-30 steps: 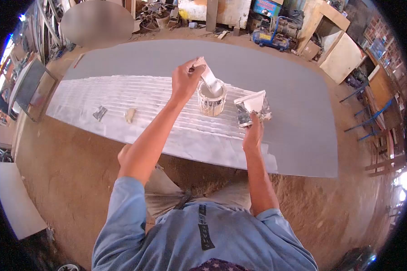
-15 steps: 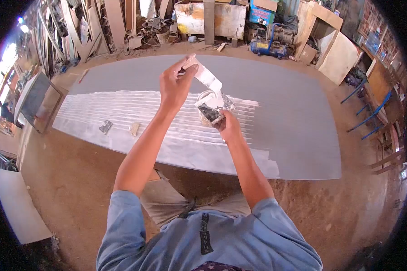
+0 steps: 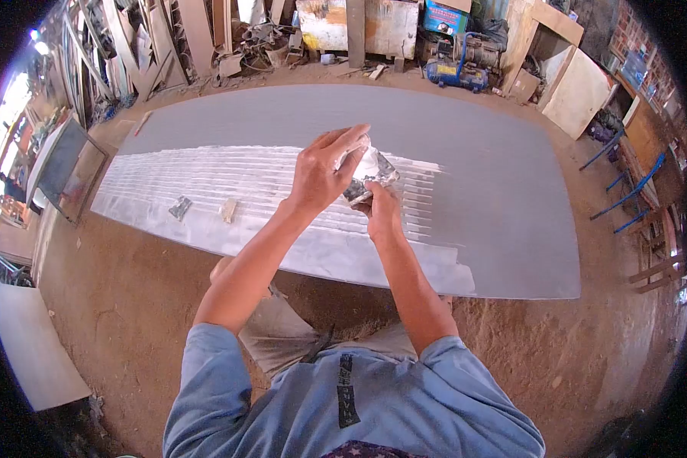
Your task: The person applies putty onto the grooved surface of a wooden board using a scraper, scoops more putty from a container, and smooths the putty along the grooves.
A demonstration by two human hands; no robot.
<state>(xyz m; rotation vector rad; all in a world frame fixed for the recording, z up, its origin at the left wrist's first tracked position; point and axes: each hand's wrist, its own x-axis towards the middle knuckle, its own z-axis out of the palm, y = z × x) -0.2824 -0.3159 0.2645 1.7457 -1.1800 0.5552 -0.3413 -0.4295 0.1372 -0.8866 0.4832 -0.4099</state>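
Note:
My left hand [image 3: 324, 169] is closed around a flat spreader [image 3: 364, 145] coated in white paste, mostly hidden by the fingers. Just to its right, my right hand [image 3: 384, 211] grips a dark scraper [image 3: 356, 191] smeared with white paste. The two tools are close together; whether they touch is hard to see. Below them lies a large grey panel [image 3: 504, 206], with white paste spread in long ridges across its left and middle part and a smoother white band along the near edge. A dark scraper [image 3: 179, 208] and a pale spreader [image 3: 228, 210] rest on the white area.
At the back stand a paint-stained white box [image 3: 389, 30], a blue compressor [image 3: 458, 74] and leaning boards [image 3: 195, 38]. Wooden cabinet pieces [image 3: 578, 91] and blue-legged furniture [image 3: 637, 187] are at the right. A framed panel [image 3: 65, 164] leans at the left. Brown floor surrounds the panel.
My left hand has come down and to the right, bringing its spreader from above to the scraper in my right hand. My right hand has moved only slightly.

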